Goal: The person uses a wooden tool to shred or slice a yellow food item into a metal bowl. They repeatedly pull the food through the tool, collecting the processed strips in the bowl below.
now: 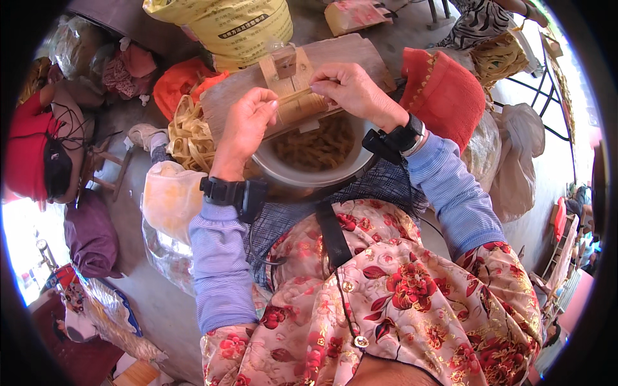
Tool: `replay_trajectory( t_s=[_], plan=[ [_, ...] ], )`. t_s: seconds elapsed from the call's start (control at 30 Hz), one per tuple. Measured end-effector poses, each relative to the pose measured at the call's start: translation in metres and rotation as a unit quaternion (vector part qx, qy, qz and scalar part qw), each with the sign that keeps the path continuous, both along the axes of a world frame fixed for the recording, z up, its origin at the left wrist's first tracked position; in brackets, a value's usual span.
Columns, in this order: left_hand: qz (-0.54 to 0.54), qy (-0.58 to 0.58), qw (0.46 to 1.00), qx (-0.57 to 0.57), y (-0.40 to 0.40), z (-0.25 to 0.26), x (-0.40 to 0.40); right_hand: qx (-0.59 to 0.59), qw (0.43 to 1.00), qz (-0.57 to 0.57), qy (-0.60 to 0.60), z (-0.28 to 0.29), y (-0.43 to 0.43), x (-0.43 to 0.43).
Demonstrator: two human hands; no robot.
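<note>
A thin tan strip [295, 96] runs between my two hands, above a wooden board [229, 103]. Its left end is pinched by my left hand [248, 124], thumb against the bent fingers. My right hand [356, 91] grips the other end between thumb and forefinger. Just behind and under the strip is a pale wooden fixture [270, 72] with an upright, slotted part, mounted on the board. A smooth wooden or bamboo piece [301, 108] lies across its front. Below the board's near edge, a light grey basin [309, 179] holds many short tan pieces [316, 144], partly hidden by the board.
Loose tan strips [189, 132] lie in a heap left of the board, beside an orange-red bag [176, 87]. A yellow printed sack [241, 31] stands behind. Red cloth [446, 96] sits on the right, near plastic bags [516, 159]. Another person's patterned clothing [475, 24] shows at top right.
</note>
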State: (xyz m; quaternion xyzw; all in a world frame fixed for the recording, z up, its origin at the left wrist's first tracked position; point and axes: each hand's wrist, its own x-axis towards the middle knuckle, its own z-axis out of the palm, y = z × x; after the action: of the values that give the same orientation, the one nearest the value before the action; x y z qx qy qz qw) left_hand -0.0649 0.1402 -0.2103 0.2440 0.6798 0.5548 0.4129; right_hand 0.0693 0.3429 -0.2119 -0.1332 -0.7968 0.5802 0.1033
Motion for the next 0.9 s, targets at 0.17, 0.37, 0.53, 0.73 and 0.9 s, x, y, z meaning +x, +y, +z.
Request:
replay_trajectory(
  t_s=[0.17,0.37,0.53,0.73,0.9],
  plan=[
    [0.013,0.085,0.996,-0.026,0.01,-0.018,-0.009,0.08,0.996,-0.023,0.037,-0.004,-0.005,-0.007],
    [0.035,0.337,0.938,-0.067,0.017,-0.038,-0.013,0.203,0.977,-0.011,0.061,-0.021,0.002,-0.001],
    [-0.002,0.103,0.995,-0.018,-0.001,-0.022,0.029,0.345,0.913,-0.012,0.218,-0.003,-0.021,0.014],
    [-0.063,-0.009,0.995,-0.071,-0.008,0.005,0.073,0.286,0.942,-0.08,0.157,-0.005,-0.044,0.019],
    [-0.044,0.123,0.991,-0.039,-0.029,0.028,0.077,0.193,0.97,-0.064,0.133,0.043,-0.018,0.039]
  ],
)
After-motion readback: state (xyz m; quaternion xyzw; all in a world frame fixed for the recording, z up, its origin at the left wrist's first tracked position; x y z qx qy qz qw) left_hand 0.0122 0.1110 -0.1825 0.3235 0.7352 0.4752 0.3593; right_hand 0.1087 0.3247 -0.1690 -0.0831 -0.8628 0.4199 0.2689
